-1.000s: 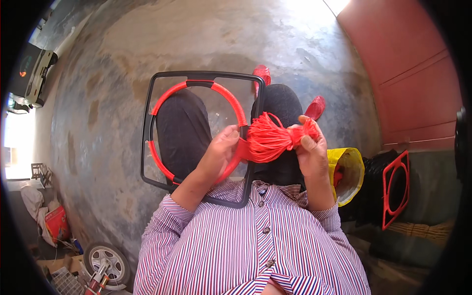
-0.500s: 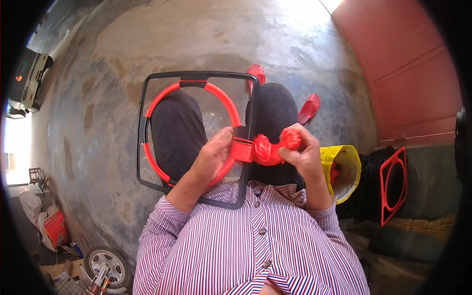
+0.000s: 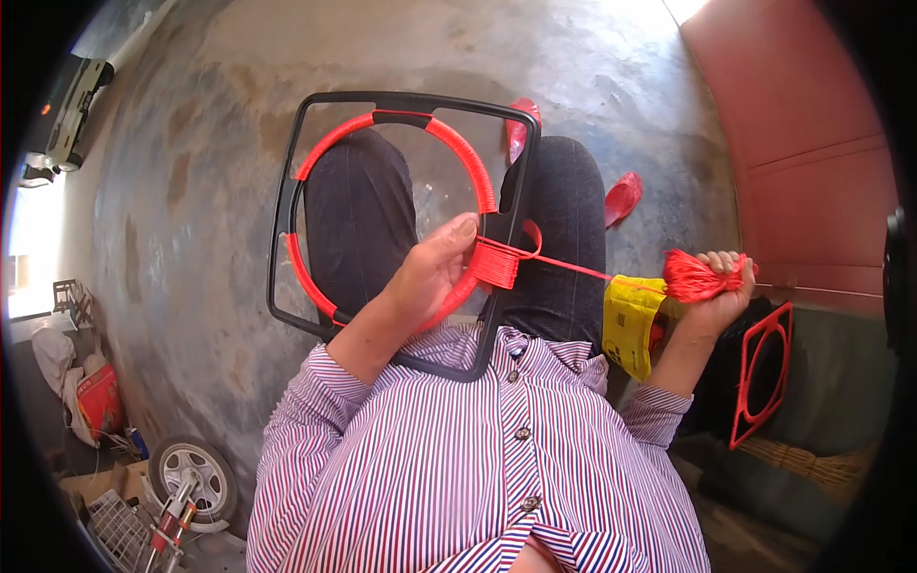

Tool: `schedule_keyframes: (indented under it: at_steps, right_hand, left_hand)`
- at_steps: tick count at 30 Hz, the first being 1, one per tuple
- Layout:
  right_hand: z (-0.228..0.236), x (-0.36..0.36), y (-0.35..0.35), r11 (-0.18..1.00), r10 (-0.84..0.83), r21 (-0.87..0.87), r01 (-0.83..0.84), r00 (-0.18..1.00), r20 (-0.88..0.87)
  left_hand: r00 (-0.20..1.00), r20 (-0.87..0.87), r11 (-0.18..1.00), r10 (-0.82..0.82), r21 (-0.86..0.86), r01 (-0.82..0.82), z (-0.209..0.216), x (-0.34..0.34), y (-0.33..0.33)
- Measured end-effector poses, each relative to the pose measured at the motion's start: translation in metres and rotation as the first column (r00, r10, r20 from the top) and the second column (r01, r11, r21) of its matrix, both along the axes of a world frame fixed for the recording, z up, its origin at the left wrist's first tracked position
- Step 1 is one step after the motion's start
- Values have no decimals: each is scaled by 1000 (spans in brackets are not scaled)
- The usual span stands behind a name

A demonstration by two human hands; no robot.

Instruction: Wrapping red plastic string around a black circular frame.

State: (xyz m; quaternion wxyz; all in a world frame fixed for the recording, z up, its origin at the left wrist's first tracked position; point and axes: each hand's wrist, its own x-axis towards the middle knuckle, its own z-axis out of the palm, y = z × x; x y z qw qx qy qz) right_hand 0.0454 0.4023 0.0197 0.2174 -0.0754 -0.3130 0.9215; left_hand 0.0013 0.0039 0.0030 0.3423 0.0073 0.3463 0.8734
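A black square frame [image 3: 523, 181] with a round ring inside lies across my lap. Red cord [image 3: 466, 160] is wound around stretches of the ring, with bare black gaps between. My left hand [image 3: 430, 272] is closed on the ring's right side, thumb up, beside a block of red windings [image 3: 499, 265] that spans from ring to the frame's side bar. Out to the right, my right hand [image 3: 721, 301] grips a bundle of red cord [image 3: 699, 274]. One strand [image 3: 573, 267] runs taut from the windings to that bundle, and a small loop stands up beside the bar.
A yellow bag [image 3: 630, 325] stands right of my knee, under the strand. Beyond it a red square frame with a ring [image 3: 764, 372] leans by dark items. At lower left are a spoked wheel [image 3: 194, 480] and a red package [image 3: 100, 403]. A red door [image 3: 802, 134] is at right.
My right hand has swung outward to the right with the cord bundle, drawing the strand out. The frame and left hand have shifted slightly up and right in view.
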Motion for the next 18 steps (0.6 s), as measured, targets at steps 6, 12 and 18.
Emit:
schedule_keyframes:
  at_steps: [6,12,18]
  right_hand:
    - [11,9,-67,983,47,154,-95,956,289]
    - [22,0,-170,452,467,380,-807,577,670]
    - [16,-7,-158,488,515,350,-799,588,623]
  left_hand:
    - [998,-31,999,45,-1,-45,-6,-3,2]
    - [999,-24,996,41,78,-39,6,4,-1]
    - [998,-22,998,51,48,-50,4,3,-1]
